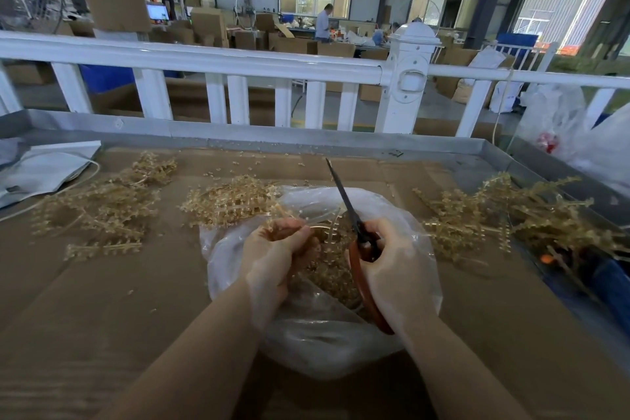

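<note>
On the table (102, 317) we see one heap (102, 208) of amber sprues at left and a second heap (228, 201) mid-table. Over the one bag (306, 337), our left hand (276, 256) curls round a sprue (317, 227), and our right hand (392, 259) grips the single scissors (351, 215), long axis running from handles near us to blades pointing away, tipped slightly left. A third heap (494, 215) lies at right.
</note>
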`<action>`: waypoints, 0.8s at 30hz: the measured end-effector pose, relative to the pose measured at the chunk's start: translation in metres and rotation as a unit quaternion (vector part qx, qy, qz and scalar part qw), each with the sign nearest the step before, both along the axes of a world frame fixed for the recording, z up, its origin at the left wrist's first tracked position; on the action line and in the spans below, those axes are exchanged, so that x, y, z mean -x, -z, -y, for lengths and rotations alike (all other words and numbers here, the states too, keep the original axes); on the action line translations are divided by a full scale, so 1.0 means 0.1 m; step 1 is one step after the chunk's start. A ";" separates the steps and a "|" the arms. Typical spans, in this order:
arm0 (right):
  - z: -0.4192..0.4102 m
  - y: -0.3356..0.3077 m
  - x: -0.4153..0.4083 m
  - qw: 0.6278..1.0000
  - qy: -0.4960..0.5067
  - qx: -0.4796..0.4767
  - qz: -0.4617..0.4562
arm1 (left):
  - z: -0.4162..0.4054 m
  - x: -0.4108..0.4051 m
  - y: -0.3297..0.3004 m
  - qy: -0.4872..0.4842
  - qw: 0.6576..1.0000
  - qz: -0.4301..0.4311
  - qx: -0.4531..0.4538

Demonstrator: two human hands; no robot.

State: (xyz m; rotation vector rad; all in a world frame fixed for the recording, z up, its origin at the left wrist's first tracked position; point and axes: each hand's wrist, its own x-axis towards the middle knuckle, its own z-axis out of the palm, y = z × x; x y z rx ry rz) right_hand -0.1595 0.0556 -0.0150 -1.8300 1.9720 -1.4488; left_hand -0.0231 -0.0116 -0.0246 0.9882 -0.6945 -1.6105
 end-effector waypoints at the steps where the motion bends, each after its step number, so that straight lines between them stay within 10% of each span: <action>1: 0.00 0.02 0.00 1.000 0.001 -0.002 -0.010 | -0.01 0.00 0.00 -0.003 1.000 0.007 0.009; 24: -0.12 -0.01 0.04 0.987 -0.102 -0.117 -0.043 | 0.10 -0.18 -0.25 -0.119 0.990 -0.045 0.059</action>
